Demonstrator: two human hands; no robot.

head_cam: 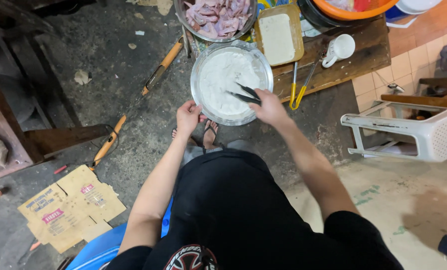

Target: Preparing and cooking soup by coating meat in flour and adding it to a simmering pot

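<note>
Steel bowl [197,95]: round, shiny-rimmed, filled with white flour, it sat at the near edge of the low wooden table [363,50], at twelve o'clock from my lap.
Left hand [188,117]: my fingers curled on the bowl's rim at its seven o'clock side, gripping it steady.
Right hand [268,107]: I had it closed around dark tongs [246,93], at the bowl's four o'clock edge.
Tongs: their tips pointed toward ten o'clock and lay over the flour; whether they touched it I cannot tell.
Second bowl [218,20]: steel, holding pale pink raw meat pieces, at twelve o'clock beyond the flour bowl.
Yellow tray [277,35]: rectangular, with a pale slab inside, at one o'clock from the flour bowl.
White mug [339,49]: lying on its side on the table, at two o'clock.
Yellow-handled tongs [299,87]: on the table just beside my right hand, at its one o'clock.
Plastic stool [408,127]: white, tipped over on the floor at three o'clock.
Cardboard [68,210]: flattened on the dark floor at eight o'clock.
</note>
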